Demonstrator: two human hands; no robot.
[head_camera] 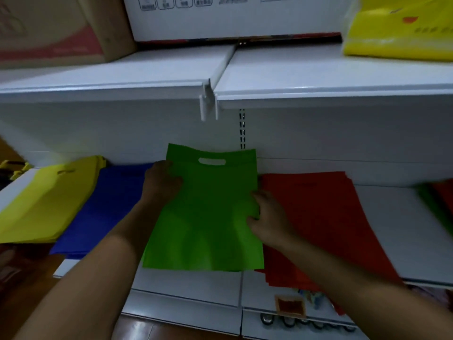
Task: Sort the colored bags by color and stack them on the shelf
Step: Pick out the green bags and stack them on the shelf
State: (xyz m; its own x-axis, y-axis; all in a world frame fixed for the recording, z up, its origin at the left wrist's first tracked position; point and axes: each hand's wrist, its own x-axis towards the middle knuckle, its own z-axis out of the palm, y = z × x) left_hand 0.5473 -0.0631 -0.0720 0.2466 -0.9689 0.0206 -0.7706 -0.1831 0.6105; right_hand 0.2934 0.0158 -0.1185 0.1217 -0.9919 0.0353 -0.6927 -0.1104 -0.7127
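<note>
— Two hands on one bag, is that right?
— Yes. The left hand [163, 179] rests on the upper left edge of the green bag [208, 212], fingers curved over the border near the cut-out handle; whether they pinch the cloth or only press it, I cannot tell. The right hand [263, 217] lies at the bag's right edge, fingertips bent onto the green fabric, thumb side toward the red pile.
— And where does the green bag sit?
— Flat on the lower white shelf [382, 241], handle end toward the back wall, bottom edge near the shelf's front lip.
— What is beside it?
— To its left a stack of blue bags [105, 209], partly under the left forearm, and further left a stack of yellow bags [49, 200]. To its right, touching or just overlapped, a stack of red bags [323, 217]. At the far right edge, blurred green and red cloth [438, 202].
— Above?
— An upper shelf [318, 77] carrying a white carton [232, 18], a brown carton [56, 28] and a yellow package [402, 30].
</note>
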